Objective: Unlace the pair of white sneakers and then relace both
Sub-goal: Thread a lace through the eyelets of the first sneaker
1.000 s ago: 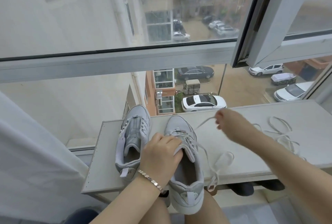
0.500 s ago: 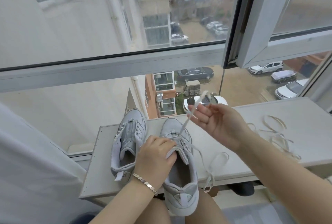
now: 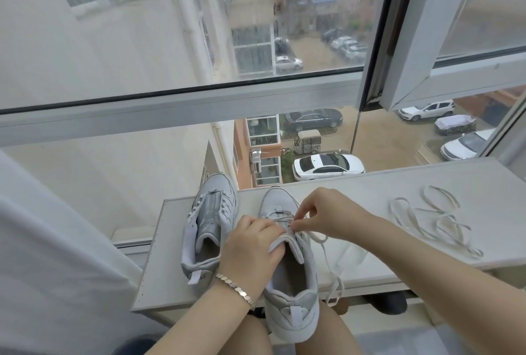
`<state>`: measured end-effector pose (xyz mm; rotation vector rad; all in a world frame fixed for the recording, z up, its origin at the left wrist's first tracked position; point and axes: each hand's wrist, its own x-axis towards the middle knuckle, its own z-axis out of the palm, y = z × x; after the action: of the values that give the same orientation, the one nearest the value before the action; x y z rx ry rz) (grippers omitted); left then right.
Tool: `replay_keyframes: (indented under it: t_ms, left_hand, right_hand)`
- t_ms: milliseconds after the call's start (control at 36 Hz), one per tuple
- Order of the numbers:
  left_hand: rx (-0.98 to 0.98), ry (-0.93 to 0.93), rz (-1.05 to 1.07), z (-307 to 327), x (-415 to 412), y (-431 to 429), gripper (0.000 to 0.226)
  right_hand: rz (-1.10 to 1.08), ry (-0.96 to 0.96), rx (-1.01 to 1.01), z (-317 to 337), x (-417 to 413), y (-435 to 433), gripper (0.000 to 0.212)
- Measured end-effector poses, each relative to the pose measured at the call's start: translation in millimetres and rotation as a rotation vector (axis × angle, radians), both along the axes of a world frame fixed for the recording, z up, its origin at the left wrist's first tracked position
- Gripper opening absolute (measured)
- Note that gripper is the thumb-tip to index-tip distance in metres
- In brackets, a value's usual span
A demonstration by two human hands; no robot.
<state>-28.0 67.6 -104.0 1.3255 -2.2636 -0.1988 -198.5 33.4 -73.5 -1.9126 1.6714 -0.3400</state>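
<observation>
Two white sneakers stand side by side on a white ledge [image 3: 370, 266], toes toward the window. The left sneaker [image 3: 209, 226] has no lace in it. The right sneaker [image 3: 293, 283] overhangs the ledge's near edge. My left hand [image 3: 250, 252] grips its tongue and left side. My right hand [image 3: 327, 215] pinches its lace [image 3: 320, 238] at the eyelets near the middle of the shoe. The lace's loose end [image 3: 334, 292] trails down over the ledge's front edge. A second loose lace [image 3: 435, 224] lies in loops on the ledge to the right.
A large window with a white frame [image 3: 182, 107] rises just behind the ledge, and an open sash [image 3: 412, 41] hangs at the upper right. A white curtain [image 3: 57, 255] hangs at the left. My bare knees [image 3: 324, 334] sit below the ledge.
My right hand has come down from above the shoe, where it held the lace up, to the eyelets. My left hand stays on the tongue.
</observation>
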Motion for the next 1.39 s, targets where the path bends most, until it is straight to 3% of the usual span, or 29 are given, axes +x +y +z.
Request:
replay_keyframes:
  t_ms: [306,444,528,639,889,944,1083,1167,1222,1278,1389]
  left_hand:
    - [-0.053,0.002,0.012,-0.4,-0.3,2.7,0.018]
    - [-0.035,0.048,0.091,-1.6,-1.0,2.7,0.019]
    - [0.034,0.076,0.124,-5.0,-0.5,1.9,0.031]
    - [0.090,0.101,0.138,-6.1,-2.6,1.3,0.024]
    - [0.132,0.073,0.225,2.5,-1.5,-2.0,0.023]
    - [0.129,0.027,0.193,6.1,-0.5,-2.9,0.029]
    - [0.124,0.044,0.082,22.7,-8.8,2.2,0.042]
    - [0.160,-0.112,0.112,26.3,-20.4,-1.2,0.033]
    - [0.203,-0.251,0.174,24.6,-26.2,-9.0,0.037]
    - [0.238,-0.334,0.204,22.3,-31.0,-14.4,0.044]
    - [0.242,-0.376,0.241,14.2,-39.5,-13.1,0.042]
  right_hand:
    - [0.074,0.371,-0.071,1.9,-36.5,-2.0,0.027]
    - [-0.019,0.550,-0.137,-6.1,-85.1,3.0,0.029]
    - [-0.135,0.644,-0.204,-11.2,-123.9,8.8,0.030]
    - [-0.148,0.691,-0.144,-23.4,-147.0,18.4,0.043]
    - [0.048,0.420,0.093,-26.3,-116.6,27.1,0.046]
    - [-0.049,0.140,0.121,-20.1,-111.8,25.5,0.049]
    - [-0.530,-0.919,0.234,4.3,-97.9,18.6,0.037]
    - [-0.625,-1.275,0.320,17.3,-90.8,11.9,0.012]
    - [-0.632,-1.325,0.318,20.7,-83.1,9.6,0.010]
    - [-0.625,-1.191,0.270,19.8,-74.3,10.7,0.019]
    - [-0.532,-1.058,0.230,8.9,-60.9,16.4,0.014]
